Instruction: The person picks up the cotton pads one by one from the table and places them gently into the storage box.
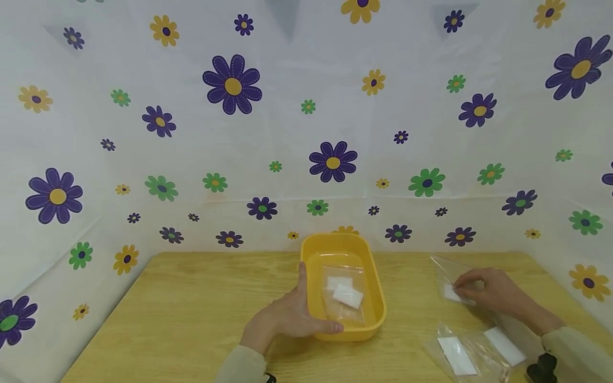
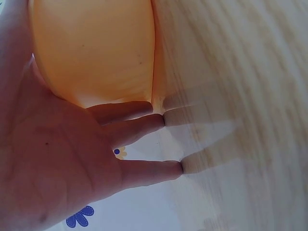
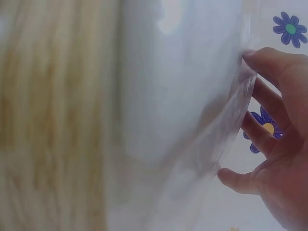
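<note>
Left hand [image 1: 289,316] at 8 o'clock on the yellow plastic tub [image 1: 361,334], palm against its outside, wide open: thumb laid over the near rim at 6 o'clock, index pointing up the left side toward 12, remaining fingers straight and spread, tips down on the wood-grain table [image 1: 201,303] per the left wrist view. Steadies nothing else. Left sleeve [image 1: 241,367] comes in from 7 o'clock.

Right hand [image 1: 495,292] well apart at 3 o'clock from tub, wrist bent, knuckles up, fingers aimed at 9 o'clock; thumb and fingertips nearly closed, pinching the edge of a clear plastic bag [image 1: 442,271] with a white insert [image 1: 455,294]. Right wrist view: lower fingers fanned out along bag edge. Right sleeve [image 1: 579,351] enters from 4 o'clock.

In the tub: clear bagging with two white rectangles [image 1: 348,296], one overlapping the other; bag count there can't tell. More flat clear bags with white inserts [image 1: 457,355] on table at 4 o'clock from tub, just below right hand. Floral sheet [image 1: 297,69] hangs behind, at 12
</note>
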`<state>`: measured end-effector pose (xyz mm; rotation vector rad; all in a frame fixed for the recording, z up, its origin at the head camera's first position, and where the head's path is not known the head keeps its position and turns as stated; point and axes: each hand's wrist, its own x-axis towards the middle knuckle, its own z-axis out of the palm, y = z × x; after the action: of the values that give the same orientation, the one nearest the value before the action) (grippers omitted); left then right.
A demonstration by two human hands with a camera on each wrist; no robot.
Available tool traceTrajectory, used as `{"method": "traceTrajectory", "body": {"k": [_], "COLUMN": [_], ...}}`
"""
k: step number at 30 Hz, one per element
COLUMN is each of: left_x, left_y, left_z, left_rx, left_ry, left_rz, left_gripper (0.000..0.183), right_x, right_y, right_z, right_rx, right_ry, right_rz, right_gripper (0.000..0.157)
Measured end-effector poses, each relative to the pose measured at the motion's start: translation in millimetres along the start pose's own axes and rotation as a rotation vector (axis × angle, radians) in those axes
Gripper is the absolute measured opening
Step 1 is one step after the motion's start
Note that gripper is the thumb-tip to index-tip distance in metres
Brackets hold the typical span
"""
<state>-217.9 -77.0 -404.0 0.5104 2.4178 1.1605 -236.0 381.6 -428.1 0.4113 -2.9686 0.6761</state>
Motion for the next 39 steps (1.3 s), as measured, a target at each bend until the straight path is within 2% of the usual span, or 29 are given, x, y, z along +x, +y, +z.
{"method": "traceTrajectory", "body": {"k": [6,16,23,39], "left_x": [0.7,1.1,3.4,0.3], "left_y": [-2.1,-2.8,-4.4,-0.2], "left_z": [0.4,3.2,1.9,0.2], "left_rx": [0.013,-0.009,-0.011,0.025], "left_ry": [0.003,-0.003,-0.007,-0.001], "left_rz": [0.013,0.037,0.047,0.014], "left_gripper": [0.149,0.149,0.148,0.15], "right_x": [1.4,0.4,4.3,20.2], "right_y": [-3.4,-33.6,-57.1,-111.0], "right_z": [0.0,-3.7,-2.1,1.8], "right_rx": [-0.012,0.006,0.062,0.116], "right_ry": [0.027,0.192,0.296,0.344], "right_rz": [0.001,-0.04,-0.207,-0.417], "right_gripper": [0.01,0.011,0.018,0.03]}}
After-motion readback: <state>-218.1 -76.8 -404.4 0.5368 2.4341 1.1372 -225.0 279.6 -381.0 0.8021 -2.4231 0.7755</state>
